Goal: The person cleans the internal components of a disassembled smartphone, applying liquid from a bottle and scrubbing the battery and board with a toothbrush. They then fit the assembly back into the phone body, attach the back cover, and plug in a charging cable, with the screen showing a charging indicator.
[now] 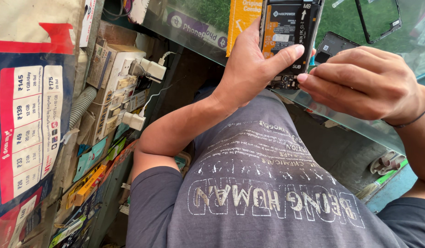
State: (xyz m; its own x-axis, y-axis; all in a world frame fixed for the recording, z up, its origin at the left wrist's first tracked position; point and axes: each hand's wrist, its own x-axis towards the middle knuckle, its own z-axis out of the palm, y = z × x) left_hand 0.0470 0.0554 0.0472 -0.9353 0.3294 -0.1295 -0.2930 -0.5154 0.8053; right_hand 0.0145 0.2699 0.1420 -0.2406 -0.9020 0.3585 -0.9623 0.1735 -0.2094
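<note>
Two chargers (145,69) sit plugged into the socket board (116,85) far left. Your left hand (249,64) is closed around an opened phone (288,36) above the glass worktop (355,124); your right hand (366,82) pinches at its lower edge. A black frame (378,18) lies beyond.

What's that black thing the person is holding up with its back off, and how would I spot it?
Look at the glass counter along the top. Just over its near edge, the left hand grips an opened phone, while the right hand pinches at its bottom end. Unlike the bare black frame and dark back cover lying on the glass, it shows a black and orange battery inside.
</note>
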